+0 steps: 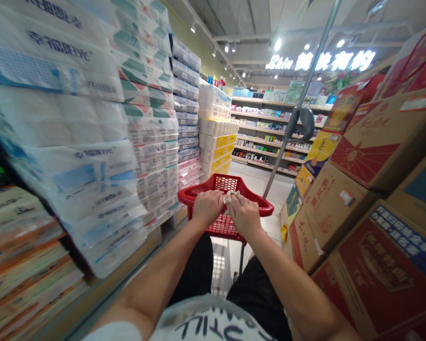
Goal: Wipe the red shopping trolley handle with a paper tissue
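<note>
My left hand (208,206) and my right hand (244,214) are both closed, close together just above the near rim of a red plastic shopping basket (193,195). Between their fingertips they pinch a small pale crumpled thing (230,196); what it is I cannot make out. The basket looks empty where its mesh shows. My forearms stretch forward from the bottom of the view, above my dark trousers and a white shirt with lettering.
Tall stacks of wrapped tissue packs (92,156) line the left. Cardboard cartons (376,199) pile up on the right. A grey metal pole with a curved handle (301,121) slants up behind the basket. Product shelves (270,137) stand at the aisle's far end.
</note>
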`<state>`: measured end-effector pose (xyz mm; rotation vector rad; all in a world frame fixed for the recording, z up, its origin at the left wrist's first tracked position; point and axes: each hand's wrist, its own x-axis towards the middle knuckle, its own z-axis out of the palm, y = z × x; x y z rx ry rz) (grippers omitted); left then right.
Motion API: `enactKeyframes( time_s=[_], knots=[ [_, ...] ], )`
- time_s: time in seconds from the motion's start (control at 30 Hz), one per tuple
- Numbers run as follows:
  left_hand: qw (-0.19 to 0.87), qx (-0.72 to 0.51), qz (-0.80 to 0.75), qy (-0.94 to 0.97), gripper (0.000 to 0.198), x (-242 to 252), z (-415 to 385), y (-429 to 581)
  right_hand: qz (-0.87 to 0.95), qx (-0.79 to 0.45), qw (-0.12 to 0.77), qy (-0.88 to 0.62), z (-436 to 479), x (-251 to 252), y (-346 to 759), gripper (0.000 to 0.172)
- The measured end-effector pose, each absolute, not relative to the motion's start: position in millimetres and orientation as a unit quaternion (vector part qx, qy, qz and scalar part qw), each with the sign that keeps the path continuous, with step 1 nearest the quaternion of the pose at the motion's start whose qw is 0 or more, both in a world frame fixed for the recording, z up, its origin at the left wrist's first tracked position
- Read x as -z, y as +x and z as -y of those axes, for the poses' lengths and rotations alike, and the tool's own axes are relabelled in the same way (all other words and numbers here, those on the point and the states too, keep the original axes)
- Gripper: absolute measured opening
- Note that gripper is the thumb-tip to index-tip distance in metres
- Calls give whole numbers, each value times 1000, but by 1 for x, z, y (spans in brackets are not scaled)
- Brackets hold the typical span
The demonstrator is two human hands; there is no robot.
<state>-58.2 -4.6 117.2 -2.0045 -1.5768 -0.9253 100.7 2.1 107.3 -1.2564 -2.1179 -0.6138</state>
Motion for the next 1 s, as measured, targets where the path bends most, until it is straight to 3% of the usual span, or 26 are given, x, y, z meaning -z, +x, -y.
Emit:
enactKeyframes(
  time_s=[0.13, 0.4, 0.67, 0.9, 1.0],
  knots=[
    [220, 328, 570, -720, 34, -118, 6, -59, 780, 159, 272, -540, -8, -121, 94, 40],
    [213, 338, 562, -724, 32, -117, 5, -59, 824, 307, 340, -333, 0, -79, 129, 36],
    [214, 336, 564, -724, 35, -116, 5, -57, 774, 183, 318, -516, -10, -115, 107, 36],
    [210, 335, 561, -728, 36, -117, 6, -59, 820, 294, 357, -338, -6, -81, 143, 36],
    [201, 341, 559, -729, 35, -117, 5, -58, 802, 282, 356, -388, -7, -87, 153, 33]
  ],
)
